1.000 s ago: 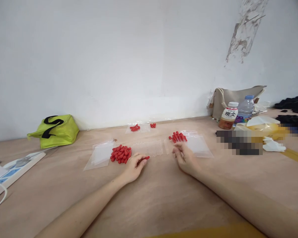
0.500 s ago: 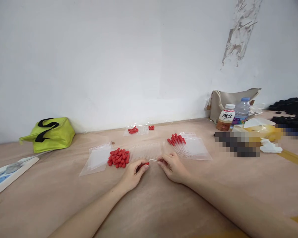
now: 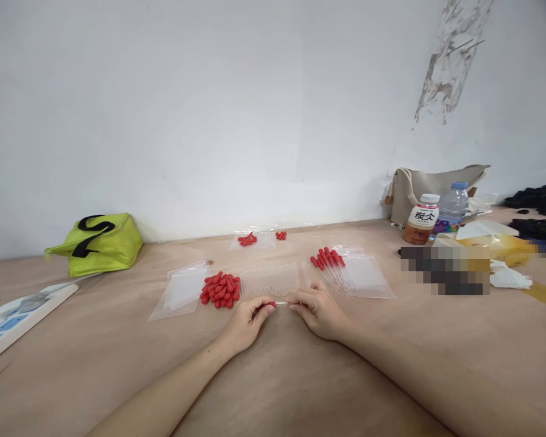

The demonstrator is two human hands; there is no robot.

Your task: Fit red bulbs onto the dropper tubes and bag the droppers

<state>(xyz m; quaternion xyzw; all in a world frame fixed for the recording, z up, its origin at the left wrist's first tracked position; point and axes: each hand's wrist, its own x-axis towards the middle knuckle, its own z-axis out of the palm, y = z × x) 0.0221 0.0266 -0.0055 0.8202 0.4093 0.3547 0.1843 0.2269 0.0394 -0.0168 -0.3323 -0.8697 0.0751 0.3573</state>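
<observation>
A clear dropper tube (image 3: 281,303) sits between the person's two hands, to the right of the heap of red rubber bulbs (image 3: 221,290) and a little nearer the person. Its long axis runs crosswise, close to level, from one hand to the other. The left hand (image 3: 251,321) is pinched around a red bulb (image 3: 272,303), mostly hidden by the fingers, its visible end pointing right at the tube; I can't make out how far the tube has gone in. The right hand (image 3: 317,311) grips the tube's other end between thumb and fingertips.

On the surface (image 3: 255,388), a row of clear tubes (image 3: 269,279) lies directly right of the heap, and farther right are the bulb-topped droppers (image 3: 332,264), red ends pointing away from the person. Clear plastic bags (image 3: 182,288) lie left of the heap; well beyond those is a lime-green bag (image 3: 104,246).
</observation>
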